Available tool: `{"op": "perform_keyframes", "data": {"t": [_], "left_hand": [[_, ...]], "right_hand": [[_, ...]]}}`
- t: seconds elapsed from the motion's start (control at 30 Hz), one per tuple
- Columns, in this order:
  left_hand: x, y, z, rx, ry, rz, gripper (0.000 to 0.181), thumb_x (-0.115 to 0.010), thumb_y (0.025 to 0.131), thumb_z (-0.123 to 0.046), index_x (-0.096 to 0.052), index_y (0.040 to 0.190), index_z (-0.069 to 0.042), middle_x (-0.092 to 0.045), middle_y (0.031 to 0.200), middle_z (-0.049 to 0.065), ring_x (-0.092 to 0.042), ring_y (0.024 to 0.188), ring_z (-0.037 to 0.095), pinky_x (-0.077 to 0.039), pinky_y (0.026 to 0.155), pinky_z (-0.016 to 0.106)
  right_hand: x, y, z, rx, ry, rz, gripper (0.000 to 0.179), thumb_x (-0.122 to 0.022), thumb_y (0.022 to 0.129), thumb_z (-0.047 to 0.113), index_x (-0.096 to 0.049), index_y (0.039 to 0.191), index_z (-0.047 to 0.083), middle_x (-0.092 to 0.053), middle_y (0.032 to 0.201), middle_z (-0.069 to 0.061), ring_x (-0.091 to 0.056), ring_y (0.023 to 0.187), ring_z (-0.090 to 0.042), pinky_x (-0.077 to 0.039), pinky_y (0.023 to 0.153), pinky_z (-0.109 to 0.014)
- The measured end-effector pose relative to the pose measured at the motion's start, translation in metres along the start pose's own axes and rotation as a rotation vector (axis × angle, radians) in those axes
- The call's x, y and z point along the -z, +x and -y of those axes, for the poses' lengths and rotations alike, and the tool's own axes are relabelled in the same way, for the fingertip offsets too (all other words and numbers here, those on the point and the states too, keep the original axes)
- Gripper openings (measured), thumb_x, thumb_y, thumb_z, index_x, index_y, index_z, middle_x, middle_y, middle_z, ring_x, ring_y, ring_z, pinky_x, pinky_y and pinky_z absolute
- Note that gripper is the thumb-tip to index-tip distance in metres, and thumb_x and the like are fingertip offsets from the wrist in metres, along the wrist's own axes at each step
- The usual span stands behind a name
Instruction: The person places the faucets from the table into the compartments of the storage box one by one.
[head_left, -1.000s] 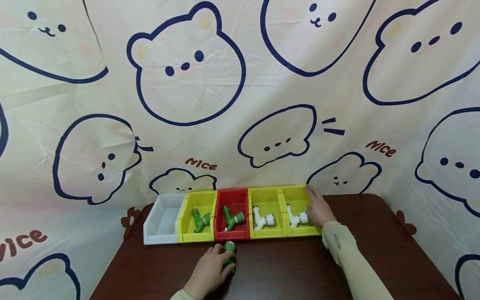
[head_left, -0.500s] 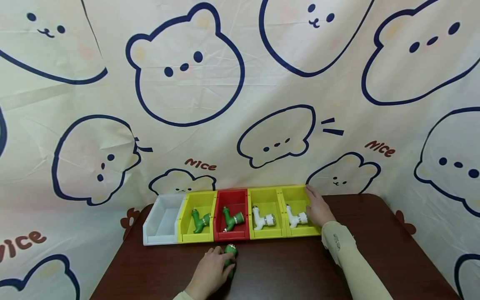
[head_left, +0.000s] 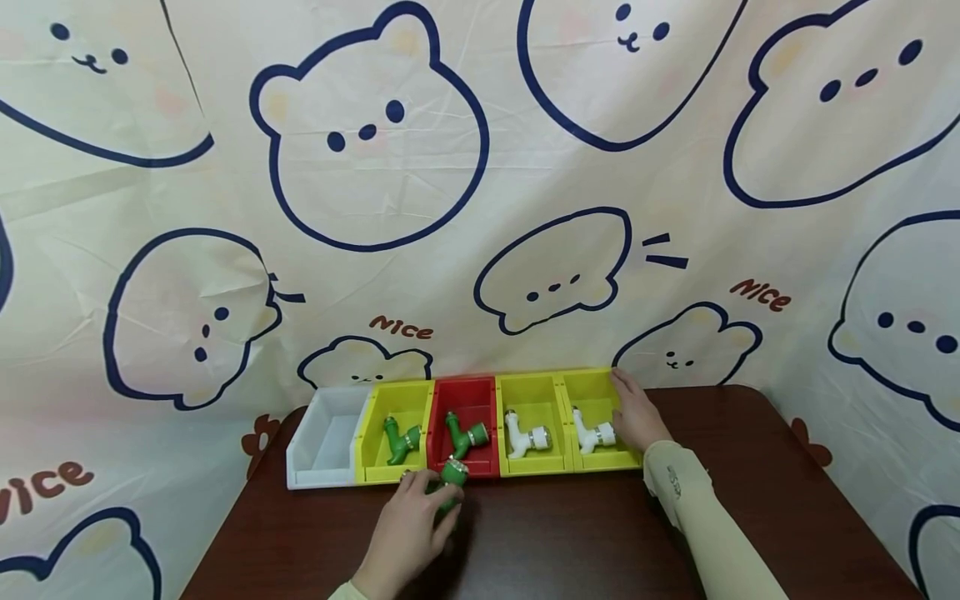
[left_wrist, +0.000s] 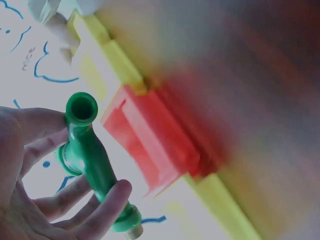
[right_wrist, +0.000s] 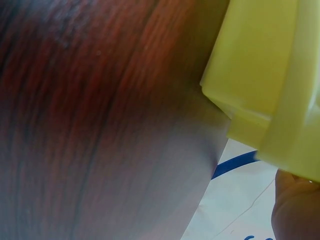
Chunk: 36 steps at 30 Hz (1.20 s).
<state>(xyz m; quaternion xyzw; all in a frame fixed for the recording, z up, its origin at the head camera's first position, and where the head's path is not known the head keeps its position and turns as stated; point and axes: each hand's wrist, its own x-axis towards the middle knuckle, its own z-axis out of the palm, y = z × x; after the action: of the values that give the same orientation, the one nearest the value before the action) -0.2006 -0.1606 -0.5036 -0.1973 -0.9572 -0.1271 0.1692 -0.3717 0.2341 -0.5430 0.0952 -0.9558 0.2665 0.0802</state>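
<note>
My left hand point(head_left: 406, 527) holds a green plastic tap point(head_left: 453, 472), raised just in front of the red bin point(head_left: 465, 392). In the left wrist view thumb and fingers pinch the tap point(left_wrist: 97, 160), its round open mouth at the top and its threaded metal end at the bottom. My right hand point(head_left: 640, 417) grips the side wall of the rightmost yellow bin point(head_left: 592, 385); in the right wrist view part of the hand point(right_wrist: 297, 207) shows at that bin's edge. A white tap point(head_left: 592, 433) lies inside that bin.
The bins stand in a row along the table's back. Another green tap point(head_left: 467, 437) lies in the red bin, one point(head_left: 402, 442) in the left yellow bin point(head_left: 401, 393). A white tap point(head_left: 525, 437) lies in another yellow bin. A white bin point(head_left: 330, 433) ends the row. Behind hangs a printed cloth point(head_left: 375, 192).
My left hand has lifted the green tap off the table and moved it slightly left, toward the red bin's front. The right hand has stayed at the yellow bin.
</note>
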Motion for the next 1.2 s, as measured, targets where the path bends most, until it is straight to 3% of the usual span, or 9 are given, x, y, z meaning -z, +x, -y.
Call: {"op": "perform_keyframes", "data": {"t": [0.23,0.47,0.73,1.0,1.07,1.2], "left_hand": [[0.017,0.009,0.014,0.062,0.035,-0.133,0.018,-0.084,0.086,-0.027,-0.080,0.103,-0.026,-0.068,0.112,0.008,-0.063,0.105,0.028,-0.062,0.078,0.047],[0.030,0.014,0.029,0.077,0.031,-0.372,0.024,-0.088,0.081,-0.026,-0.082,0.104,-0.022,-0.068,0.115,0.015,-0.063,0.107,0.034,-0.061,0.088,0.056],[0.031,0.014,0.038,0.130,-0.052,-0.450,0.025,-0.091,0.078,-0.017,-0.082,0.101,-0.017,-0.064,0.118,0.015,-0.058,0.114,0.034,-0.055,0.097,0.059],[0.031,0.011,0.043,0.075,-0.127,-0.602,0.038,-0.095,0.069,-0.004,-0.085,0.104,-0.014,-0.066,0.124,0.015,-0.058,0.121,0.035,-0.052,0.099,0.064],[0.032,0.010,0.044,0.063,-0.144,-0.644,0.037,-0.095,0.067,-0.003,-0.085,0.101,-0.013,-0.068,0.123,0.014,-0.059,0.122,0.035,-0.051,0.109,0.050],[0.035,0.009,0.046,0.043,-0.193,-0.711,0.033,-0.096,0.066,-0.002,-0.085,0.096,-0.010,-0.071,0.120,0.013,-0.061,0.121,0.036,-0.033,0.119,0.017]], "right_hand": [[0.001,-0.001,0.000,-0.001,0.002,0.001,0.070,-0.056,0.098,-0.001,-0.027,0.162,-0.001,-0.018,0.171,-0.019,-0.031,0.151,-0.044,-0.039,0.116,-0.062],[0.001,0.000,0.001,0.005,-0.010,-0.001,0.070,-0.057,0.098,0.000,-0.027,0.162,-0.001,-0.019,0.170,-0.019,-0.031,0.150,-0.045,-0.040,0.115,-0.062],[0.001,-0.001,0.001,0.004,-0.002,-0.009,0.070,-0.057,0.098,-0.001,-0.028,0.161,-0.001,-0.019,0.170,-0.019,-0.032,0.150,-0.045,-0.040,0.115,-0.062],[0.001,-0.001,0.001,-0.004,0.008,-0.008,0.070,-0.058,0.098,-0.001,-0.029,0.161,-0.001,-0.019,0.170,-0.018,-0.032,0.151,-0.044,-0.039,0.115,-0.062],[0.001,0.000,0.001,-0.006,0.006,-0.006,0.070,-0.058,0.098,-0.001,-0.029,0.161,-0.001,-0.019,0.170,-0.019,-0.032,0.151,-0.044,-0.039,0.116,-0.062],[0.000,0.000,0.001,-0.008,0.007,-0.004,0.070,-0.058,0.097,-0.001,-0.029,0.161,-0.001,-0.019,0.170,-0.018,-0.032,0.151,-0.044,-0.040,0.115,-0.061]]}}
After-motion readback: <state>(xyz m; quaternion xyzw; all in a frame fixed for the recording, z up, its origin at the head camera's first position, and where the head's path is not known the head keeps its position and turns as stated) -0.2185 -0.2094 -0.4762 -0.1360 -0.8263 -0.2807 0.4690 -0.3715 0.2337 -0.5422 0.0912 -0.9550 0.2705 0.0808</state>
